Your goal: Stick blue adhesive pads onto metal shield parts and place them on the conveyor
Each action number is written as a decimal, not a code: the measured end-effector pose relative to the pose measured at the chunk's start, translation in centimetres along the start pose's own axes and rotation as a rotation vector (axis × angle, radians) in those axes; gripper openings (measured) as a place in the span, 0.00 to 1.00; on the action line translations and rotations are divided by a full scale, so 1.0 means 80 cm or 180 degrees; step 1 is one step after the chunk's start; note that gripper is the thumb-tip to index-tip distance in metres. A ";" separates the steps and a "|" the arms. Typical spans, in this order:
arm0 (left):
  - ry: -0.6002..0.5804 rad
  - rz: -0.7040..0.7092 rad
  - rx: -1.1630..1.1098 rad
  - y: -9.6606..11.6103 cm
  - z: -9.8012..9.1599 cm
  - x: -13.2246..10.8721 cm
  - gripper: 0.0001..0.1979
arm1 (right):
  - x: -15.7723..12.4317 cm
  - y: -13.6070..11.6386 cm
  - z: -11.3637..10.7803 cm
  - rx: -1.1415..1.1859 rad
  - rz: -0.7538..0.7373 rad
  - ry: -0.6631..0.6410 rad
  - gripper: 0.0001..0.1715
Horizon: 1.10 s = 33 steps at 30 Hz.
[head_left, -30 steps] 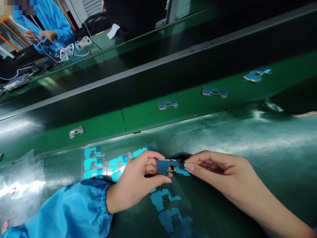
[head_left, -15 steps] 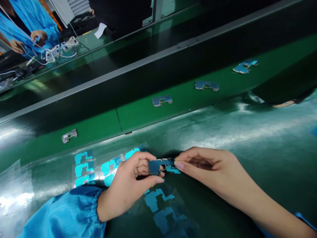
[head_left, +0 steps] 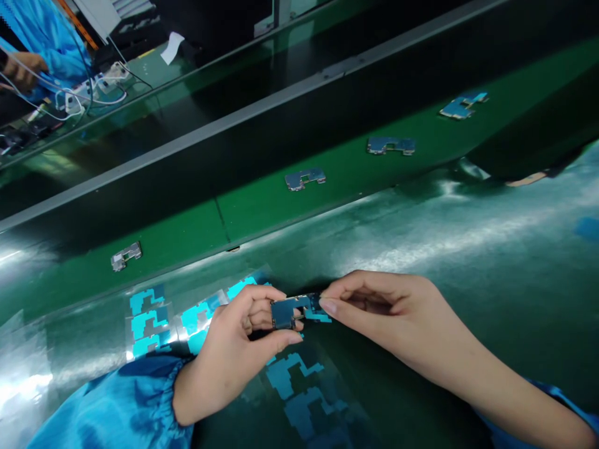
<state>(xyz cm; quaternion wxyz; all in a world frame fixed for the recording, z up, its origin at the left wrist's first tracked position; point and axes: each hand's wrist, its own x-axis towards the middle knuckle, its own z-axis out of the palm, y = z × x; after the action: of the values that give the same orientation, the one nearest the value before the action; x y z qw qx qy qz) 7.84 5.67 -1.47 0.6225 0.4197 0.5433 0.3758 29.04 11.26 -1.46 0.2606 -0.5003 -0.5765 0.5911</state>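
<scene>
My left hand [head_left: 231, 355] pinches a small notched metal plate [head_left: 285, 313] between thumb and fingers, its top covered in dark blue film. My right hand [head_left: 388, 312] reaches in from the right, and its thumb and forefinger pinch the plate's far end, by a bright blue film strip [head_left: 319, 317]. Under my hands lie transparent liner sheets holding blue die-cut film pieces [head_left: 147, 318], with more pieces [head_left: 285, 374] below the plate. My left wrist ends in a gathered blue sleeve [head_left: 116, 399].
A green conveyor belt [head_left: 224, 221] runs diagonally beyond my hands, carrying several similar metal plates [head_left: 299, 179]. A grey rail [head_left: 234, 121] lies behind it. At top left, a co-worker in blue [head_left: 47, 43] works near white power strips [head_left: 88, 96] and cables.
The whole scene has shifted left and up in view. Both hands keep their pinch on the plate, and the belt plates have moved little relative to the hands.
</scene>
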 end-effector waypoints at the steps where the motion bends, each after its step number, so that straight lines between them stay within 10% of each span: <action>1: 0.0003 -0.0012 -0.0003 0.000 0.000 0.000 0.18 | 0.000 0.000 0.000 -0.0004 -0.0007 -0.0004 0.11; 33: -0.0036 0.0044 0.0138 -0.003 -0.003 -0.001 0.19 | -0.001 0.005 0.004 -0.0006 -0.0163 0.0001 0.08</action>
<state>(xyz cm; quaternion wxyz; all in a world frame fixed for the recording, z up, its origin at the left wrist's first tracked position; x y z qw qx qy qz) 7.62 5.53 -1.68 0.6138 0.4389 0.5448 0.3658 28.92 10.96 -1.82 0.2753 -0.4857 -0.5896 0.5836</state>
